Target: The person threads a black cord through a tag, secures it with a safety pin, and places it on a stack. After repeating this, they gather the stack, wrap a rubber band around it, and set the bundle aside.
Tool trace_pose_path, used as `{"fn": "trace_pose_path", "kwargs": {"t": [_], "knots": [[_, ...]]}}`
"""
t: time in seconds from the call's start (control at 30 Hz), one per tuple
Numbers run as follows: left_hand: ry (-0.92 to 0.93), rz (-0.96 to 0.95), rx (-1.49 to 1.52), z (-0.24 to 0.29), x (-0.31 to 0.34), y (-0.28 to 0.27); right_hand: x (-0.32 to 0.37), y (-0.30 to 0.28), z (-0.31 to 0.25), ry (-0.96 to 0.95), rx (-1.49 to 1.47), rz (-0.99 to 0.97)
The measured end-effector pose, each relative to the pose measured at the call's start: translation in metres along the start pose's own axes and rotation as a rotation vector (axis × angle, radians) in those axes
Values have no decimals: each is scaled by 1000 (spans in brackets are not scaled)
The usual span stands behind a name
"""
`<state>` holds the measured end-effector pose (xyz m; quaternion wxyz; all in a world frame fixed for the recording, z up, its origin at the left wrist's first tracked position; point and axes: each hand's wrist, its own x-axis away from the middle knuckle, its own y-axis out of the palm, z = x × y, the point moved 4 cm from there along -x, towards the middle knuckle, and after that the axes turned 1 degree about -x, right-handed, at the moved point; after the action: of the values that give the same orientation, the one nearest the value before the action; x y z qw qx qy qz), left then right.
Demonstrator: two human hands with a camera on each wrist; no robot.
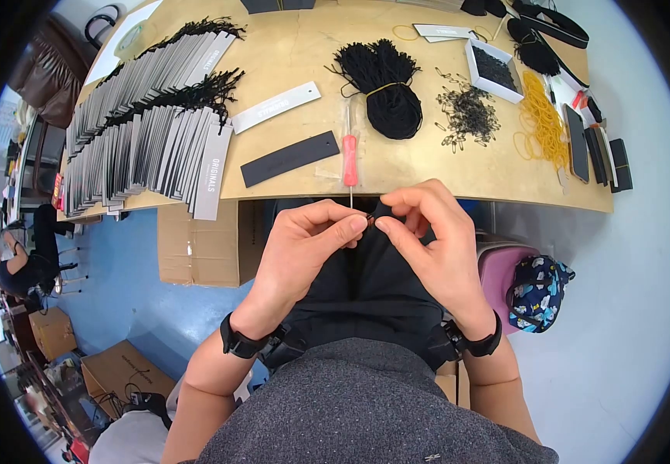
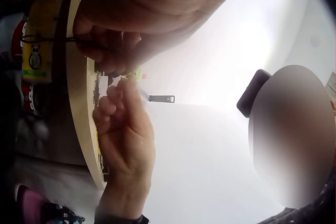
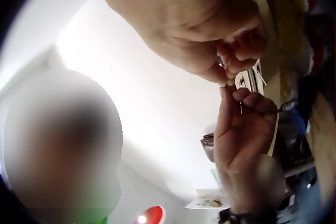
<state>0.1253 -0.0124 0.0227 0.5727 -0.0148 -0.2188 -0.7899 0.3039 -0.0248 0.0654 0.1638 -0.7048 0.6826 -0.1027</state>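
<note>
Just off the table's front edge, my left hand (image 1: 308,243) and right hand (image 1: 437,243) meet fingertip to fingertip above the lap. The left thumb and forefinger pinch a thin black cord (image 2: 48,39), whose loop trails out from the left hand in the left wrist view. My right thumb and forefinger pinch at the same spot, with a small dark bit of the cord between the hands. Fingers hide most of that meeting point. Directly beyond them, a red-handled tool (image 1: 350,161) lies at the edge, its thin metal rod pointing toward the left fingertips.
Rows of grey tags (image 1: 146,155) with black cords fill the table's left. A dark tag (image 1: 289,158), a white tag (image 1: 277,107), a black cord bundle (image 1: 393,104), loose safety pins (image 1: 468,114), a white box (image 1: 496,71) of small dark pieces and yellow bands (image 1: 540,127) lie beyond.
</note>
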Motion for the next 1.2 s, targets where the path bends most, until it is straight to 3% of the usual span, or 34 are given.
{"fn": "trace_pose_path", "kwargs": {"t": [0.07, 0.1, 0.17, 0.3, 0.43, 0.5, 0.53, 0.63, 0.73, 0.8, 0.83, 0.93, 0.97, 1.03, 1.07, 1.13, 1.17, 1.2], "knots": [[5, -5, 3, 0, 0, 1, -2, 0, -9, -290, 151, 48], [13, -10, 6, 1, 0, 1, -4, -1, -7, -289, 151, 49], [6, -3, 1, -2, 0, 0, -4, 1, -9, -495, 342, -12], [-16, -23, 22, -5, 1, -4, -5, -1, -23, -573, 405, -31], [-50, -32, 29, -7, 10, -7, -14, -9, -20, -617, 415, 71], [-96, -54, 369, -13, 12, -11, -16, -9, -15, -628, 435, 129], [-95, -53, 369, -12, 12, -10, -15, -7, -14, -629, 435, 128], [-119, -113, 619, -12, 12, -2, -7, 7, -17, -618, 422, -4], [27, -33, 379, -9, 7, -2, 2, 12, -16, -496, 310, -31], [413, 89, -422, 10, 7, -1, 5, 10, -16, -433, 276, -36], [412, 82, -423, 11, 7, 0, 5, 9, -13, -324, 184, -49], [700, 95, -811, 23, 18, 9, 4, 6, -11, -131, 59, -101], [700, 97, -812, 27, 20, 10, 4, 5, -10, -46, 28, -141], [480, 124, -684, 29, 19, 9, 2, -1, -11, -71, 9, -148], [480, 128, -683, 26, 17, 8, 1, -3, -13, -93, -11, -154], [308, 2, -157, 13, 8, 5, -1, -5, -19, -165, -2, -117], [104, -55, -52, 10, 11, 1, -2, -5, -23, -265, 57, -99], [104, -56, -52, 10, 11, -2, -2, -5, -27, -364, 117, -79]]}}
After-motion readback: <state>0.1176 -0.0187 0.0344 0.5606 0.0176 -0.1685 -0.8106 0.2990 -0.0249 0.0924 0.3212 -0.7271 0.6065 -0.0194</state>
